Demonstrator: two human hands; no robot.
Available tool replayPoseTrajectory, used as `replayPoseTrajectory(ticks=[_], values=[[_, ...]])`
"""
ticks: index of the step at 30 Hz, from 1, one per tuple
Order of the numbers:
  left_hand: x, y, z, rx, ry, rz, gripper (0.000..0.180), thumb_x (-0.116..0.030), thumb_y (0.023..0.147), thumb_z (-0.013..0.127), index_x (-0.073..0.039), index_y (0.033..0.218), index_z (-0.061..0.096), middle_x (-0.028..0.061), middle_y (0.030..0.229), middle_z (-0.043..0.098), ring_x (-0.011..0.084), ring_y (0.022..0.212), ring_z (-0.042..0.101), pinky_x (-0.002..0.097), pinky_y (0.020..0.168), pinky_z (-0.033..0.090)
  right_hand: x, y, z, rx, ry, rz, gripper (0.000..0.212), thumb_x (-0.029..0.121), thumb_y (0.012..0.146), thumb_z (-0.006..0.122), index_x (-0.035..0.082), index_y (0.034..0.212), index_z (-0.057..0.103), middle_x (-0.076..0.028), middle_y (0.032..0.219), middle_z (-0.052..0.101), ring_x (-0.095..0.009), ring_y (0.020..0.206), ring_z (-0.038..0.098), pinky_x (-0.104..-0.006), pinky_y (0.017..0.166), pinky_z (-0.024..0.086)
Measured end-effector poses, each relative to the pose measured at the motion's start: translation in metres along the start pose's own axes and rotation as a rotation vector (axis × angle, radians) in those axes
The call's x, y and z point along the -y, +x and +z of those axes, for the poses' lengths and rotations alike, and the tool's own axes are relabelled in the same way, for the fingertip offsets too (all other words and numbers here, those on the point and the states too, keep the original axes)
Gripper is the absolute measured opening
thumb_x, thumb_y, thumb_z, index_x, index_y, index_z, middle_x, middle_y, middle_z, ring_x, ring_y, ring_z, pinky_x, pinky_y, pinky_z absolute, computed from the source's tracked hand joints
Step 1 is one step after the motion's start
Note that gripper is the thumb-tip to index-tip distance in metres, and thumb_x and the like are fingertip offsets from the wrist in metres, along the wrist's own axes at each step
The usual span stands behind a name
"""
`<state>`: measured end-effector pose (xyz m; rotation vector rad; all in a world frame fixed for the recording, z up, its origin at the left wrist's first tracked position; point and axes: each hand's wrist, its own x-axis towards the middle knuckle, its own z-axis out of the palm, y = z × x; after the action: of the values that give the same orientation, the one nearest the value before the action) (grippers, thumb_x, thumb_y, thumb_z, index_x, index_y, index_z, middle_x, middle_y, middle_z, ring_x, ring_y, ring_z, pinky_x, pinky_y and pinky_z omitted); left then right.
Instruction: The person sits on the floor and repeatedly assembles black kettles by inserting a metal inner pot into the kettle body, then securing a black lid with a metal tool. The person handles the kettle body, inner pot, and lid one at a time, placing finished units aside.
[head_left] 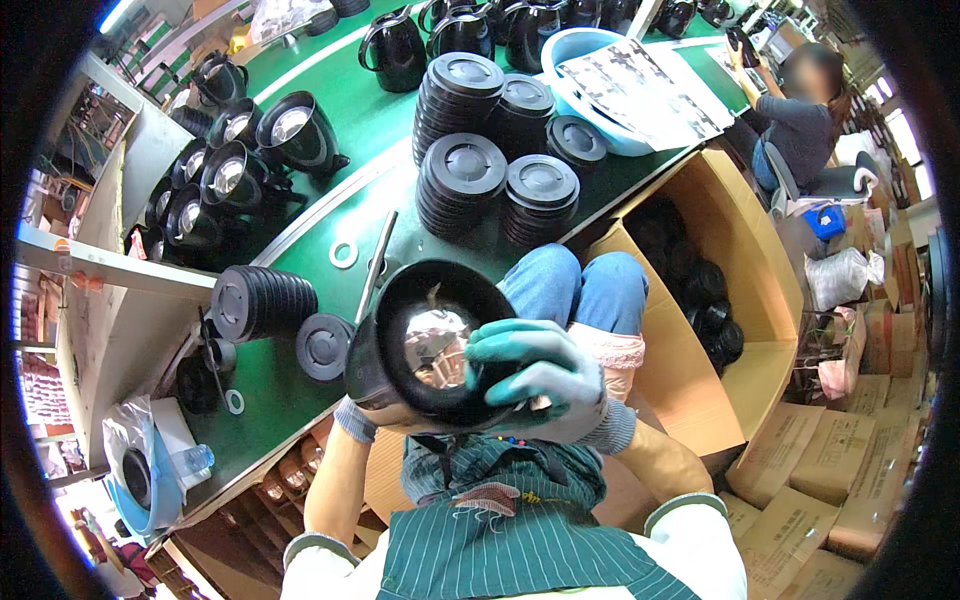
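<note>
— Black plastic, was it, the thing in the person's hands?

— Yes. A black kettle body (425,345) with a shiny steel inside was held up in front of the chest, just off the near edge of the green surface (390,130), its open mouth facing the camera.

— And the hands?

— The right hand (545,375), in a green-and-grey glove, had its fingers (500,345) curled over the rim and closed on it. The left hand (365,405) was under the body, mostly hidden; it bore the weight, but how its fingers lay I could not tell.

— What lay around?

— Stacks of black round lids (460,185) stood toward the far edge, one stack on its side (265,300) near the left, with a single lid (323,346) beside it and a white ring (343,254) further in. More kettle bodies (230,175) clustered at the left edge. An open cardboard box (745,300) stood off the right edge, and another person (800,125) sat beyond.
</note>
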<state>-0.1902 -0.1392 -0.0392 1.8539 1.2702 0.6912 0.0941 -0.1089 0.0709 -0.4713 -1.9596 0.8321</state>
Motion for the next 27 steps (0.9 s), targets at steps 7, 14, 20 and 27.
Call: replayPoseTrajectory(ticks=[7, 14, 20, 27], values=[[0.020, 0.007, 0.005, -0.190, -0.231, -0.132, 0.053, -0.014, 0.094, 0.071, -0.005, 0.144, 0.056, 0.0135, 0.141, 0.062, 0.0265, 0.127, 0.061, 0.0409, 0.112, 0.046, -0.092, 0.068, -0.015, -0.092, -0.136, 0.309, 0.056, 0.038, 0.080, 0.084, 0.002, 0.120, 0.069, -0.015, 0.122, 0.069, -0.036, 0.115, 0.066, -0.0455, 0.101, 0.049], [0.032, 0.029, 0.005, -0.252, -0.302, -0.170, 0.051, -0.013, 0.093, 0.071, -0.005, 0.141, 0.058, 0.0138, 0.138, 0.064, 0.0267, 0.124, 0.063, 0.0403, 0.110, 0.048, -0.222, 0.128, 0.016, 0.154, -0.877, 0.908, 0.135, 0.079, 0.064, 0.079, 0.018, 0.167, 0.015, -0.036, 0.163, 0.022, -0.056, 0.150, 0.024, -0.0642, 0.122, 0.021], [0.039, 0.043, 0.004, -0.223, -0.313, -0.171, 0.048, -0.012, 0.092, 0.071, -0.004, 0.138, 0.060, 0.0140, 0.135, 0.065, 0.0270, 0.122, 0.064, 0.0398, 0.108, 0.049, -0.177, 0.115, 0.004, -0.117, -0.589, 0.521, 0.113, 0.057, 0.068, 0.088, 0.009, 0.158, 0.039, -0.028, 0.147, 0.044, -0.044, 0.136, 0.048, -0.0532, 0.114, 0.039], [0.031, 0.055, 0.000, -0.127, -0.339, -0.119, 0.045, -0.011, 0.091, 0.072, -0.004, 0.135, 0.062, 0.0143, 0.132, 0.067, 0.0272, 0.119, 0.066, 0.0393, 0.105, 0.050, -0.084, 0.056, -0.008, 0.101, 0.118, 0.391, 0.116, 0.040, 0.067, 0.095, 0.001, 0.159, 0.036, -0.021, 0.158, 0.038, -0.034, 0.147, 0.040, -0.0440, 0.121, 0.035]])
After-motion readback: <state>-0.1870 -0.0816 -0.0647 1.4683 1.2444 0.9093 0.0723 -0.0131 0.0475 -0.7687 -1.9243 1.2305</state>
